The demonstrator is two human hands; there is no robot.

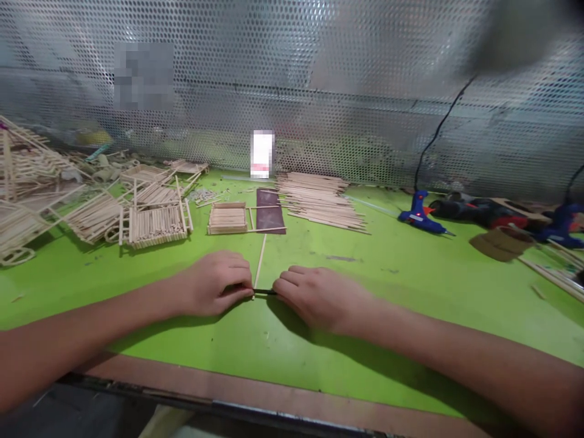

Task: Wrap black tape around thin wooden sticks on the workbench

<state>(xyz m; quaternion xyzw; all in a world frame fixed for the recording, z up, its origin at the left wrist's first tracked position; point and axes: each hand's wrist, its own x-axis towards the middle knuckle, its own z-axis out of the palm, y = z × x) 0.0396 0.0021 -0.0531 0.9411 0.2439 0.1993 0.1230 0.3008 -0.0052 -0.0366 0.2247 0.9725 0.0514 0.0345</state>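
My left hand [219, 283] and my right hand [317, 296] rest side by side on the green table [410, 286], fingers curled down. Between them they pinch a thin dark rod or blade [264, 292] lying flat, one end under each hand. A long thin wooden stick [260, 261] lies across that rod and points away from me toward a small slatted stick panel [227, 218] and a dark brown board [269, 210].
A pile of loose wooden sticks [319, 199] lies at the back centre. Several finished slatted stick frames [152, 222] crowd the left side. Blue glue guns [422, 213] with cables sit at the right. A perforated metal screen [319, 79] walls the back.
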